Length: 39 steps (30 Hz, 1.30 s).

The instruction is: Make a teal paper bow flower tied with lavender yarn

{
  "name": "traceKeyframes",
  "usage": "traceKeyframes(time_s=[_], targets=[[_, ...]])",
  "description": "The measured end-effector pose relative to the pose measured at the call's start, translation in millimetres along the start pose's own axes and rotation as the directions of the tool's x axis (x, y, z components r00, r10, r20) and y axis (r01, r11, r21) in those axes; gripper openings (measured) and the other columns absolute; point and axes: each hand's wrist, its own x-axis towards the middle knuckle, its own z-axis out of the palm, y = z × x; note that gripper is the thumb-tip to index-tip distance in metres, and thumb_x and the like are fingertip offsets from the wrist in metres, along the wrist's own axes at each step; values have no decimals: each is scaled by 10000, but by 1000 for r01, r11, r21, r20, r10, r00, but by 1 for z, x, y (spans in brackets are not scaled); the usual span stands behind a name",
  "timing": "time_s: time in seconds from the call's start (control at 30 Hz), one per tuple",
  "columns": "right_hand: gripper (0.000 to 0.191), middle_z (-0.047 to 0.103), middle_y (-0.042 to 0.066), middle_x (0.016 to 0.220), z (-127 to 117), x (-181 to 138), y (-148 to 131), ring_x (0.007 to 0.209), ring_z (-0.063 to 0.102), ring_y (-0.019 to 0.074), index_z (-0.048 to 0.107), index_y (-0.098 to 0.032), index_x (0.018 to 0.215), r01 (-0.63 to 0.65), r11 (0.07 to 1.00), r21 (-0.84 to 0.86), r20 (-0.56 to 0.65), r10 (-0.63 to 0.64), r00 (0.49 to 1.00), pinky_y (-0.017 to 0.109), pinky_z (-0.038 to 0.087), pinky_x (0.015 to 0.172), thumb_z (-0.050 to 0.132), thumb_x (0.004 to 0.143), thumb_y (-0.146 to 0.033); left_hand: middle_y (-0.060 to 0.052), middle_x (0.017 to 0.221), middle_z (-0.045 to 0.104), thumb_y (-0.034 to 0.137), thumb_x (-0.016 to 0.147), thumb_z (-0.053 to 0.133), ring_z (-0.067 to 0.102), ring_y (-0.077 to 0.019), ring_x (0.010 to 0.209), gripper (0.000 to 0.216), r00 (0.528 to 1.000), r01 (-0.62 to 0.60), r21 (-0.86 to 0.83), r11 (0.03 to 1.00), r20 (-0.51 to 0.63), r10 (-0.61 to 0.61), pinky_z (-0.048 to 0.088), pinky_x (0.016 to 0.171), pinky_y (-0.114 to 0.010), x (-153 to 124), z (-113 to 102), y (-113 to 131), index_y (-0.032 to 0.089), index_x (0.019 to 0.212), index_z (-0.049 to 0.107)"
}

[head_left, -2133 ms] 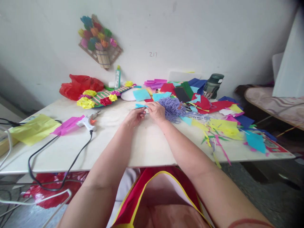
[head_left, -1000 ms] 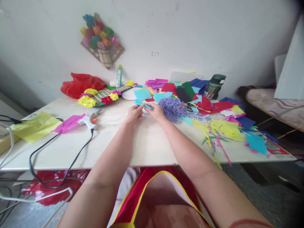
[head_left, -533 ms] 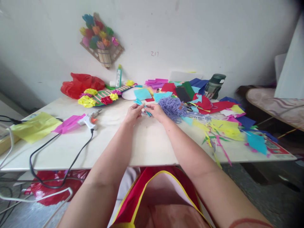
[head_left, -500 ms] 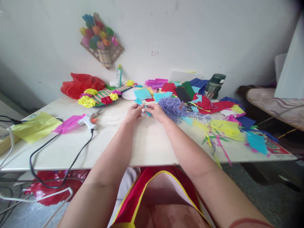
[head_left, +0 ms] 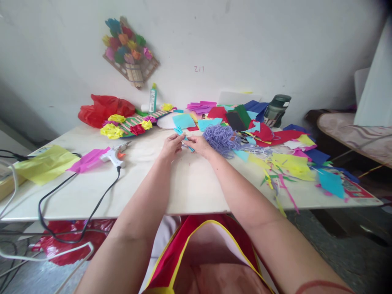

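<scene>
My left hand (head_left: 172,145) and my right hand (head_left: 198,145) meet over the middle of the white table (head_left: 190,188), fingertips pinched together on a small folded piece of light blue paper (head_left: 181,133). Part of the paper sticks up between the hands; the rest is hidden by my fingers. Just right of my right hand lies a bundle of purple yarn (head_left: 223,139). Flat light blue sheets (head_left: 183,121) lie behind the hands.
A white glue gun (head_left: 114,155) with a black cord lies to the left, beside pink paper (head_left: 87,160) and yellow paper (head_left: 45,163). Coloured paper scraps (head_left: 290,163) cover the right side. A glue bottle (head_left: 152,99), red bag (head_left: 104,109) and dark green flask (head_left: 275,110) stand by the wall.
Both hands stay together on the blue paper; the paper has turned from lying sideways to standing more upright between the fingers. The hands shifted slightly.
</scene>
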Motion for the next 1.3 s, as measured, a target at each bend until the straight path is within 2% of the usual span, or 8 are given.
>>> traceKeyframes(time_s=[0.17,0.37,0.57,0.7,0.87,1.0,1.13,1.3], targets=[[459,395,-54,506,-1,0,2,516,374,82,606,-157,641,77,977,-200,-12,-81,997,212,285,501,566,718,-608,117,422,240,451,613,780,203,-22,350,392,1000,8,20,1000,-5,-7,175,371,-196,1,-2,-2,161,681,526],[344,402,-52,512,-2,0,-3,553,374,80,600,-141,587,130,877,-463,-1,-148,989,220,242,544,548,818,-390,117,422,238,458,598,776,188,-22,355,401,999,39,57,998,-17,-38,157,365,-198,1,-3,-1,159,655,515],[295,674,41,805,0,-3,-11,728,542,121,705,-146,786,94,626,-774,30,-113,993,233,298,619,514,877,-352,114,413,250,450,577,783,189,-23,351,407,998,69,106,992,-18,-67,146,362,-205,0,-2,-1,163,630,500],[324,698,99,1001,2,-8,-21,889,615,168,702,-153,959,119,501,-857,95,-72,993,246,368,707,438,919,-336,109,411,265,461,572,780,198,-25,355,413,997,75,133,988,-22,-73,152,358,-201,0,-2,-2,162,630,501],[354,677,158,1071,4,-13,-27,995,627,237,660,-120,1064,155,401,-903,140,-66,988,294,421,789,391,925,-305,108,410,266,451,548,794,201,-26,359,429,996,85,176,981,-30,-81,162,349,-197,1,-2,-3,170,600,475],[361,670,157,1091,8,-13,-26,1028,619,257,637,-124,1078,151,384,-911,131,-78,988,322,440,825,353,931,-291,106,416,267,470,577,776,208,-26,360,423,997,71,190,979,-21,-68,171,352,-192,1,-2,-4,170,606,479],[357,657,130,1136,10,-12,-25,1048,612,242,587,-148,1128,69,430,-900,49,-58,997,320,452,836,330,939,-308,105,417,266,533,638,720,204,-29,361,429,999,42,165,985,0,-42,181,359,-192,1,2,-4,173,635,487],[338,655,113,1142,10,-12,-23,1039,613,248,545,-161,1159,71,470,-880,31,-92,995,347,461,835,362,915,-307,110,411,256,555,644,707,195,-31,357,437,999,43,167,985,-27,-39,191,362,-191,1,4,-5,177,655,489]])
